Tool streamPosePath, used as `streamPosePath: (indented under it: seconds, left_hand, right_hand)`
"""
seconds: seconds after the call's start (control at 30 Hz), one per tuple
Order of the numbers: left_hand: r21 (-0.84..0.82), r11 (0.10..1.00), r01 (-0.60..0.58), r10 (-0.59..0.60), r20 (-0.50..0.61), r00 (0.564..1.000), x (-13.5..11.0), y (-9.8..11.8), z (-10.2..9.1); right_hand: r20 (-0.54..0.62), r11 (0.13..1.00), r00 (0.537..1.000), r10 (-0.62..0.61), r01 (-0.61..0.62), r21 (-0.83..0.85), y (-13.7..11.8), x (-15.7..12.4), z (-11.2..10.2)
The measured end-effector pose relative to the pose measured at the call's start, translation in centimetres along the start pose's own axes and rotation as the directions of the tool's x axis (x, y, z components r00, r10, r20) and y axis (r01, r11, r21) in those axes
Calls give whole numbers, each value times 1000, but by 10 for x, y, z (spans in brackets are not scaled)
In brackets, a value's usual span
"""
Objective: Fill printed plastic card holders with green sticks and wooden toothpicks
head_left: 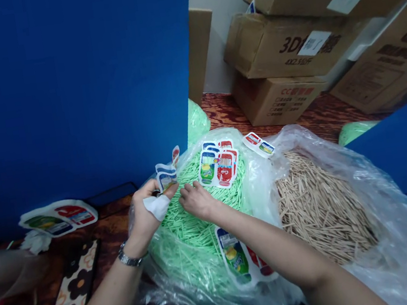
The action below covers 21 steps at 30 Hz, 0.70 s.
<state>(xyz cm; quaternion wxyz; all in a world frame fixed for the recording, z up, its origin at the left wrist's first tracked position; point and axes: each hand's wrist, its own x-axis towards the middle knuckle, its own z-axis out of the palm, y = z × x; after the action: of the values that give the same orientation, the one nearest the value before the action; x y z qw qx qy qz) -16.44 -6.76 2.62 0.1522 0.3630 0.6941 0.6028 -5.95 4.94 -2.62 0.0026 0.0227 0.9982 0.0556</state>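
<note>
Sticks [187, 228] lie below right hand [197, 201]; carton [259, 51] beyond reads “3D”.

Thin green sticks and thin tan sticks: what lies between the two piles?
In the head view, translucent plastic lies between the green sticks and tan sticks, with a white-edged printed piece at its far end; the right forearm crosses lower down.

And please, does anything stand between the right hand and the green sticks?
Nothing visible does. The right hand is right at the green sticks, with their plastic bag open around them. The stacked printed pouches lie on the sticks just beyond the hand, not in between.
</note>
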Motion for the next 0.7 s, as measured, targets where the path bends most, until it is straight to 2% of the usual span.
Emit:
streamPosePath:
  seconds: [0.23, 0.47, 0.6, 0.7]
  left_hand:
    - [-17, 1000, -3, 3, 11, 1000, 2, -5, 0]
    - [-76, 997, -8, 11, 37, 999, 2, 1, 5]
    - [-40, 999, -16, 17, 24, 1000, 2, 2, 4]
    - [21, 998, -52, 52, -5, 999, 4, 1, 3]
  right_hand:
    - [-20, 999, 1000, -22, 21, -45, 1, -1, 11]
    - [-56, 996, 997, -49, 44, -78, 9, 0, 23]
    - [-134, 997, 988, -73, 71, -19, 17, -9, 22]
    - [-216, 989, 975, -60, 88, 119, 18, -15, 21]
